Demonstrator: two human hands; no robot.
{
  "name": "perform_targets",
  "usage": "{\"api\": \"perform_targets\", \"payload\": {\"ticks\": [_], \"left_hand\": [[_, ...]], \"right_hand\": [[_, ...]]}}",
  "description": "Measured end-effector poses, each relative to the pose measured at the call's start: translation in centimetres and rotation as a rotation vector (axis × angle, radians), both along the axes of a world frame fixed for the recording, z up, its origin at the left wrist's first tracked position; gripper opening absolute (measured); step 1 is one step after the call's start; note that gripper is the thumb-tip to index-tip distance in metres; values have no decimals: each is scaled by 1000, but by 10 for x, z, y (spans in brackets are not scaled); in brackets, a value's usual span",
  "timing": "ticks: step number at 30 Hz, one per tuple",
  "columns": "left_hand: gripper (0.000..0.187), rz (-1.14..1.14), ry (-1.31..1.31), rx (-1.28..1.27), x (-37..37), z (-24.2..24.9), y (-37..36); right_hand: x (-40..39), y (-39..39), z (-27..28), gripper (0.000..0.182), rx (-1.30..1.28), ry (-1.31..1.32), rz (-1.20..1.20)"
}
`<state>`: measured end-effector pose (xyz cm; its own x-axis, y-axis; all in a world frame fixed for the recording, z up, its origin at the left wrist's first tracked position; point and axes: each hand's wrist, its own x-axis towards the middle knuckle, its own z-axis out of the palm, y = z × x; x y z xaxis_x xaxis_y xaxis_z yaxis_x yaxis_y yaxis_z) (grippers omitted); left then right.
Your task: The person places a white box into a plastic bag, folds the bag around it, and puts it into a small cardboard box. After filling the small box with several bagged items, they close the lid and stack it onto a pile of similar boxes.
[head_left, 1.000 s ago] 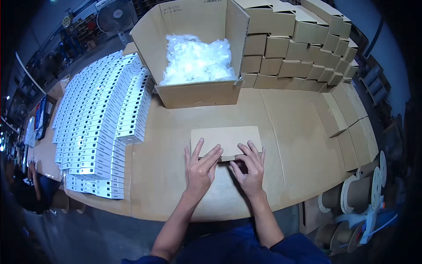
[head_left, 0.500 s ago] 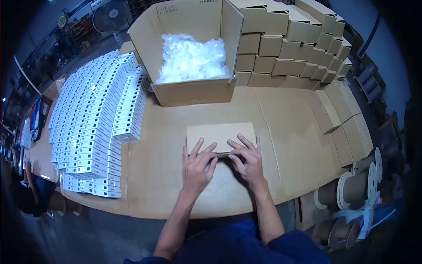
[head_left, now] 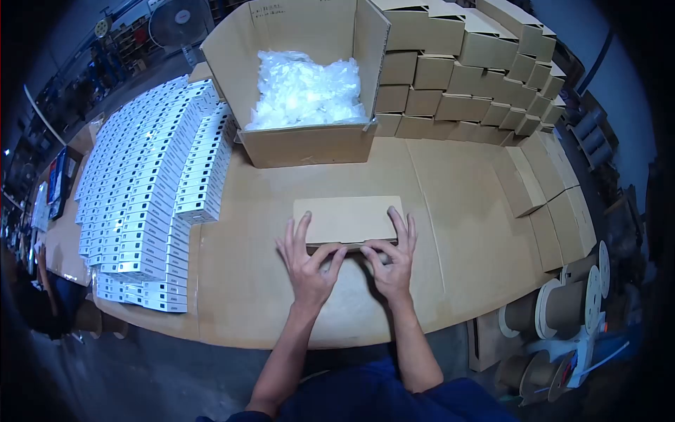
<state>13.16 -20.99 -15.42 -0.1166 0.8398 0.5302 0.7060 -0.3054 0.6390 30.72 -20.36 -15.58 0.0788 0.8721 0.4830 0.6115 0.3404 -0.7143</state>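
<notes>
A small brown cardboard box lies in front of me, its flat top facing up. My left hand is at its front left, thumb and index finger pinched at the front edge, with another finger reaching over the top. On the front right, my right hand pinches the same edge, one fingertip on the top near the far right corner. Both hands grip the lid's front edge. The front of the box below that edge is mostly hidden by my fingers and shadow.
Stacked white boxes fill the left side. A large open carton holding clear plastic packs stands at the back. Brown boxes are piled behind on the right, with more boxes at the right edge. Cable spools stand beyond the table.
My fingers have spread toward the box's sides, and the lid's front edge appears to lie flatter. The thumbs and index fingers stay at the front edge. The view has shifted slightly.
</notes>
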Motion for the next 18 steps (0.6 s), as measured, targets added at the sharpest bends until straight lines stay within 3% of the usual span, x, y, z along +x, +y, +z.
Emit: {"api": "perform_targets", "payload": {"ticks": [8, 18], "left_hand": [[8, 12, -229, -108, 14, 1, -3], [15, 43, -260, -135, 20, -5, 1]], "right_hand": [[-20, 1, 2, 11, 34, 83, -70], [-25, 3, -3, 17, 25, 54, -115]]}}
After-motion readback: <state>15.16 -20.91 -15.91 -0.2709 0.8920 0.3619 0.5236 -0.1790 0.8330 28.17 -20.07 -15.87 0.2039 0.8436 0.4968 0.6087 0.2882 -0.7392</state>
